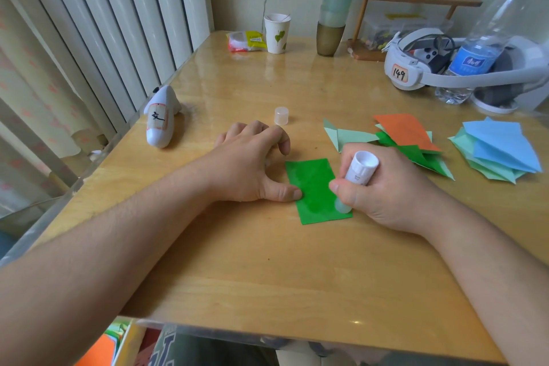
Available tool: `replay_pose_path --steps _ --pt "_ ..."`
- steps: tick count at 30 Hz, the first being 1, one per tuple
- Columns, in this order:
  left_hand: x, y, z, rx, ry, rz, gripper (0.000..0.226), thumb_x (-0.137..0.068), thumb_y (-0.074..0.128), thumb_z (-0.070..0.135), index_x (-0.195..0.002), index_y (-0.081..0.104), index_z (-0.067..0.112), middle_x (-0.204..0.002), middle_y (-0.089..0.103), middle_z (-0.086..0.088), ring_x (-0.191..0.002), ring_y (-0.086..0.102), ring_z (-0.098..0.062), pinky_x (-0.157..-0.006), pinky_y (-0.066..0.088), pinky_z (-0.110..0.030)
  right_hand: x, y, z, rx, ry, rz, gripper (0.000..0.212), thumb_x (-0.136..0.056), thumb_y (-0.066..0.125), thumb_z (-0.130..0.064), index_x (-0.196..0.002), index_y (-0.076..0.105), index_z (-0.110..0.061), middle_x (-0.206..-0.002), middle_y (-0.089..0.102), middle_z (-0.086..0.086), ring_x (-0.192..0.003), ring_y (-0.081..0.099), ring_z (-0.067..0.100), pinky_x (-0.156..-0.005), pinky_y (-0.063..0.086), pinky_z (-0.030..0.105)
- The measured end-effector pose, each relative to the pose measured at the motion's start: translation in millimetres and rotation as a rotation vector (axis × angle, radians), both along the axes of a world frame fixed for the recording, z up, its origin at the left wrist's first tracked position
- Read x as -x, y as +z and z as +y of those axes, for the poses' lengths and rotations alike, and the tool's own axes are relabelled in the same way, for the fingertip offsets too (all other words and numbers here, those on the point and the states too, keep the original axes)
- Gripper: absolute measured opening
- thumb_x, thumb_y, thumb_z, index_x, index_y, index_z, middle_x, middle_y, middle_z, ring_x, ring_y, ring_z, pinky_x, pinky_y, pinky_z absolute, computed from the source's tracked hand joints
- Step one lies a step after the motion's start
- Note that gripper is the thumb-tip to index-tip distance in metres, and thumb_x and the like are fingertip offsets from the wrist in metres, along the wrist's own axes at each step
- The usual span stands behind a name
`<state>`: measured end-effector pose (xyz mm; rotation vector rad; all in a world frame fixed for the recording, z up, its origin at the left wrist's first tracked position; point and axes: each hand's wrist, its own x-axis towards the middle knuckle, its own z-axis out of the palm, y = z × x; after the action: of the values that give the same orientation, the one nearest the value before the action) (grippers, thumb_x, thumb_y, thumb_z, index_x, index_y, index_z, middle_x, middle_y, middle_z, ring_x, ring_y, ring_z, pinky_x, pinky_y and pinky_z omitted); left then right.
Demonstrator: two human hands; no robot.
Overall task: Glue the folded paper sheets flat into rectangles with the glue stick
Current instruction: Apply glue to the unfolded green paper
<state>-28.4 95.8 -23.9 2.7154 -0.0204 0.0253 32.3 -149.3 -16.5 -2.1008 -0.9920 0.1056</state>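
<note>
Gluing now: the right hand [383, 187] is gripping the glue stick [356, 180] with fingers curled round it, tip pressing on the near right corner of the green paper [315, 187], which is lying flat on the table [267, 276]. The left hand [252, 163] is holding nothing, fingers loosely curled, only its thumb pinning the paper's left edge. Risk as I'm judging it: with 1 pin point, stick drag could be pivoting or creasing the sheet, and the uncapped stick is drying while its cap [281, 116] is sitting well apart.
</note>
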Motion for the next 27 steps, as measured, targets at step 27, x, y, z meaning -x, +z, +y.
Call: replay_pose_path --steps 27 --pt "-0.8 -1.6 -1.0 -0.004 0.014 -0.01 0.065 -0.058 0.076 0.078 -0.104 0.04 0.05 -0.122 0.042 0.014 -0.118 0.029 -0.017 -0.105 0.028 -0.039 12.6 -2.5 20.3 -0.026 0.042 0.01 0.034 -0.071 0.067 -0.05 -0.073 0.054 -0.019 -0.065 0.059 0.007 -0.065 0.052 0.027 -0.058 0.042 0.04"
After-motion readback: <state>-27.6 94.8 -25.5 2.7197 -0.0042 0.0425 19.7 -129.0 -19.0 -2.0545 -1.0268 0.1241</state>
